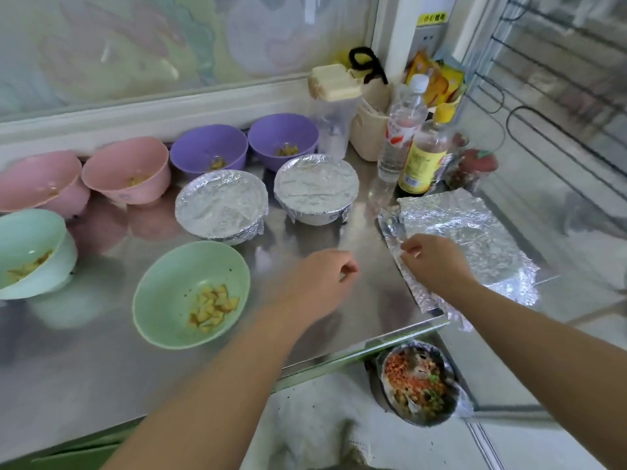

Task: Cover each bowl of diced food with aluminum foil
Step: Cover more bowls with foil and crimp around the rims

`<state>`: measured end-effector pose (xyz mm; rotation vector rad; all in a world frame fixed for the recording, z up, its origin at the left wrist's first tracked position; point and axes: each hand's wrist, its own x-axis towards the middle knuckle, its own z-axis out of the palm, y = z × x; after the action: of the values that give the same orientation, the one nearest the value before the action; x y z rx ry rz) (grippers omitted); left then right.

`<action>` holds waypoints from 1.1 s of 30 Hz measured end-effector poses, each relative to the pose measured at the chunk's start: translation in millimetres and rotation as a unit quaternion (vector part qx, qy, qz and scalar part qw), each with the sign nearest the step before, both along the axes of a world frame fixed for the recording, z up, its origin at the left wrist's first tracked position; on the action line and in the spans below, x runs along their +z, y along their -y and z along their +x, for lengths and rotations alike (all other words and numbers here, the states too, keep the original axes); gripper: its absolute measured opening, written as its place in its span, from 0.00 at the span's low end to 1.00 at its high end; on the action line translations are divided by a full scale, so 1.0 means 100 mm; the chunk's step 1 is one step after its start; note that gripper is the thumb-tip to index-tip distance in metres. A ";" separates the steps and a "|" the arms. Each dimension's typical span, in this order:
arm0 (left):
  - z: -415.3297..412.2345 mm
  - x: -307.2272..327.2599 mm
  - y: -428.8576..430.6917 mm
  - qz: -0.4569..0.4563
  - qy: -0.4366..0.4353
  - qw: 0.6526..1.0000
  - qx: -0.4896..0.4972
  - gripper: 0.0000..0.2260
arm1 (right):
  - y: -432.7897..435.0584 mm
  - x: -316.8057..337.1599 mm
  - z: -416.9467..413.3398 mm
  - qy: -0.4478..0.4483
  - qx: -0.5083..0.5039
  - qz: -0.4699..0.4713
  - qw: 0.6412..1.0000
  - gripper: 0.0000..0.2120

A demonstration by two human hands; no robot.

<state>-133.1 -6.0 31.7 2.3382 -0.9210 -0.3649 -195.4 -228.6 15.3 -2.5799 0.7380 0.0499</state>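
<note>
Two foil-covered bowls stand mid-table. Open bowls with diced food surround them: a green bowl near the front, another green bowl at the left edge, two pink bowls and two purple bowls along the back. A stack of foil sheets lies at the table's right edge. My right hand pinches the left edge of the top sheet. My left hand hovers over bare table with loosely curled fingers, holding nothing.
Bottles, a clear lidded jug and a beige container crowd the back right corner. Below the steel table's front edge sits a dark bowl of food scraps. A wire rack stands to the right.
</note>
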 end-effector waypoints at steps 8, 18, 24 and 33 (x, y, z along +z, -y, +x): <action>0.01 -0.09 0.61 0.009 -0.020 1.000 0.007 0.06 | 0.58 -0.13 -0.12 -0.142 0.021 -0.095 0.985 0.35; -0.04 -0.08 0.77 0.016 -0.032 0.999 0.009 0.06 | 0.63 -0.29 -0.15 -0.171 0.068 -0.091 0.979 0.27; -0.07 -0.09 0.71 0.010 -0.043 0.999 0.016 0.07 | 0.62 -0.33 -0.11 -0.132 0.043 -0.074 0.988 0.17; -0.18 -0.06 0.64 -0.004 -0.037 0.999 0.028 0.07 | 0.58 -0.23 -0.15 -0.053 0.011 -0.091 0.994 0.07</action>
<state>-150.8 -70.1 25.3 2.3214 -0.8177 -0.4218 -210.9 -286.9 -7.7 -2.7771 0.7865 0.1340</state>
